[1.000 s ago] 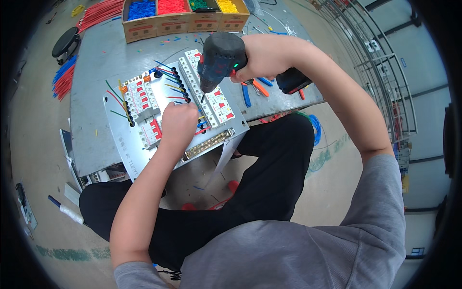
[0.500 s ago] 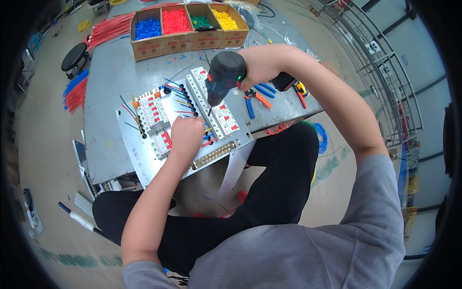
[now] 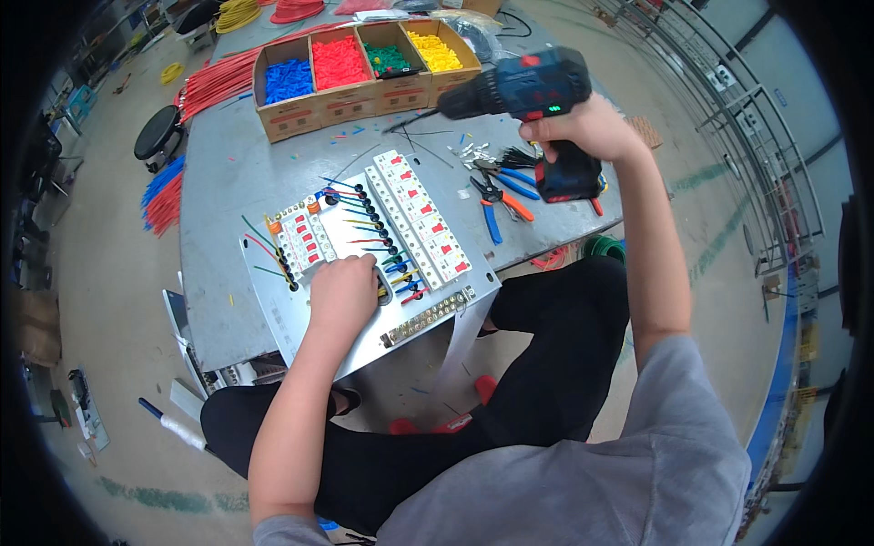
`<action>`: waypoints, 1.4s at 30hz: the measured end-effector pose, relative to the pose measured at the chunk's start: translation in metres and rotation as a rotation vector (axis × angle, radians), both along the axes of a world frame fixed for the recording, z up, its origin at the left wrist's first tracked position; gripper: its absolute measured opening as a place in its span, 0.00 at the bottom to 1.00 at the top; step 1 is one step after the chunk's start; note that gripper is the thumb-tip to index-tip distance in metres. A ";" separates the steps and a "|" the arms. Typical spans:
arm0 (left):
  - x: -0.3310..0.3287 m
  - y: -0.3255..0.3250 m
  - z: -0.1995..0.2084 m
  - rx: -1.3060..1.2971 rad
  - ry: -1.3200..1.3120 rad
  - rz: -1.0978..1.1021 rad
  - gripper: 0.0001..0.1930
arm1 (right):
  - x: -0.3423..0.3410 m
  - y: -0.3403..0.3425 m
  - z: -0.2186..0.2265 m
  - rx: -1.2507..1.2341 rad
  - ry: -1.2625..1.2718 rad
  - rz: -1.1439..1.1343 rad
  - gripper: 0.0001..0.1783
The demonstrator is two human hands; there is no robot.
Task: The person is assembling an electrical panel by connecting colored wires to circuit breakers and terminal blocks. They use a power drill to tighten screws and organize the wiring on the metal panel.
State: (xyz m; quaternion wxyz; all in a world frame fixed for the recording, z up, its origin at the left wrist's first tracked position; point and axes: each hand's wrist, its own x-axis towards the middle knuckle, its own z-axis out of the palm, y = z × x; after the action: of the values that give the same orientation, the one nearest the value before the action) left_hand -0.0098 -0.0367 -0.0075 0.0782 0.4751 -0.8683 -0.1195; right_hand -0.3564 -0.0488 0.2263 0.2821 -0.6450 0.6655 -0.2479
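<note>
My right hand [image 3: 596,132] is wrapped round the grip of a blue and black cordless drill [image 3: 546,84]. The drill is raised over the table's far right, its thin bit pointing left and clear of the panel. My left hand [image 3: 344,293] is closed low over the metal panel [image 3: 364,346], beside the left group of circuit breakers [image 3: 305,238]; whatever its fingers hold is hidden. A longer breaker row [image 3: 423,218] runs along the panel's right side. Coloured wires [image 3: 364,214] come up through black grommets between the two groups. Along the near edge sits a brass terminal bar [image 3: 428,317].
A divided cardboard box [image 3: 332,111] of blue, red, green and yellow caps stands at the back. Wire strippers [image 3: 496,198], pliers [image 3: 517,180] and white bits [image 3: 473,155] lie right of the panel. Red wires [image 3: 223,82] lie at the far left, near a black stool [image 3: 158,133].
My right hand has lifted the drill off the breaker row and swung it up and right, its bit turning from downward to leftward. My left hand remains low over the panel.
</note>
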 end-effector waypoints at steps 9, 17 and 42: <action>-0.019 -0.006 0.011 -0.014 -0.125 -0.162 0.22 | -0.099 0.018 -0.174 -0.210 -0.433 -0.221 0.08; -0.023 -0.009 0.010 -0.032 -0.112 -0.166 0.22 | -0.083 0.045 -0.179 -0.417 -0.188 -0.007 0.19; -0.026 -0.006 -0.018 -0.096 -0.090 -0.114 0.08 | -0.105 0.088 -0.189 -0.421 -0.933 -0.470 0.20</action>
State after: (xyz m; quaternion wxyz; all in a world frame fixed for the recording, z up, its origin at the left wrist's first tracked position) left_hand -0.0362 -0.0423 -0.0258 0.0550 0.4256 -0.9012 -0.0607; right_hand -0.4609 0.0387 0.0372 0.3488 -0.3439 0.5323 -0.6904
